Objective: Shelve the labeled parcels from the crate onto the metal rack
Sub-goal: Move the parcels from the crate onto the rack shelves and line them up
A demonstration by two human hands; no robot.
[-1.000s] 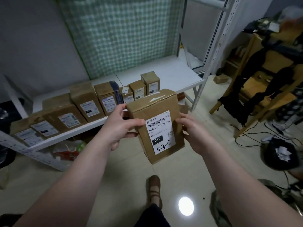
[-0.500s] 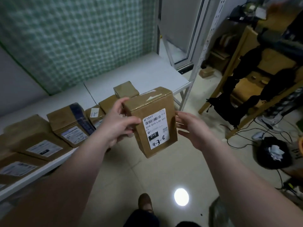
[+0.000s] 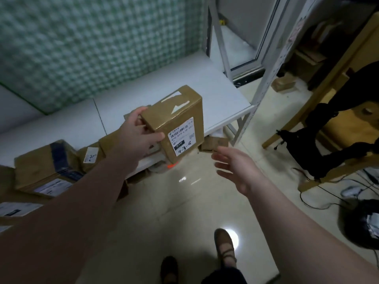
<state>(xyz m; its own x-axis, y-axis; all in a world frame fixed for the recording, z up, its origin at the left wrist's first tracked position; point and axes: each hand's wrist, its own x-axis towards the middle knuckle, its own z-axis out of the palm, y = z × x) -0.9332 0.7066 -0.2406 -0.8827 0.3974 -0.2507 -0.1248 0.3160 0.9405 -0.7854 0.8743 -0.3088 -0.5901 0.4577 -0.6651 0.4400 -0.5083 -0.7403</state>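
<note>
Step in hand: placement. The left hand grips the labeled parcel at frame centre, over the front edge of the rack shelf. The right hand is relaxed, fingers spread, holding nothing. Next move: lower the parcel upright onto bare shelf beside the shelved parcels.

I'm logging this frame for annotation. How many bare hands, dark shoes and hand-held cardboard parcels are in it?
Hands: 2, the left hand and the right hand
Footwear: 2 dark shoes
Held parcels: 1, the brown cardboard parcel with white label, gripped by the left hand
Total: 5
</note>
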